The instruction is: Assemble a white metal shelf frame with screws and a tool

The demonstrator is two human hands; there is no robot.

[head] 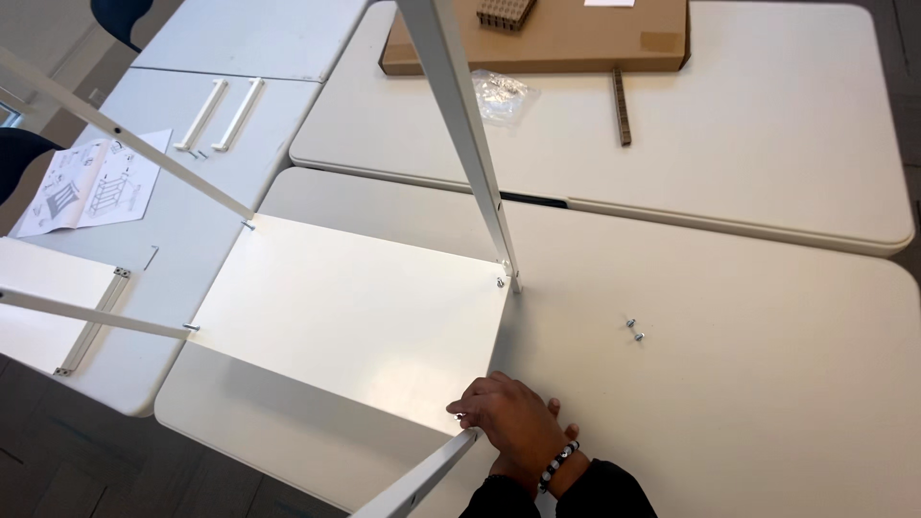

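A white shelf panel (355,317) lies flat on the near white table (729,384), with white metal legs fixed at its corners. One leg (470,144) rises steeply from the far right corner. Another leg (422,475) runs out from the near right corner toward me. My right hand (508,417), with a beaded bracelet at the wrist, rests with its fingers curled over that near corner joint. My left hand (566,432) is mostly hidden beneath it; only fingertips show. Two loose screws (633,329) lie on the table to the right.
Two more legs (144,153) stick out left over a neighbouring table, which holds an instruction sheet (86,182) and white handles (221,115). The far table carries a cardboard box (566,38), a plastic bag (499,91) and a brown strip (622,105). Another white panel (48,288) lies at left.
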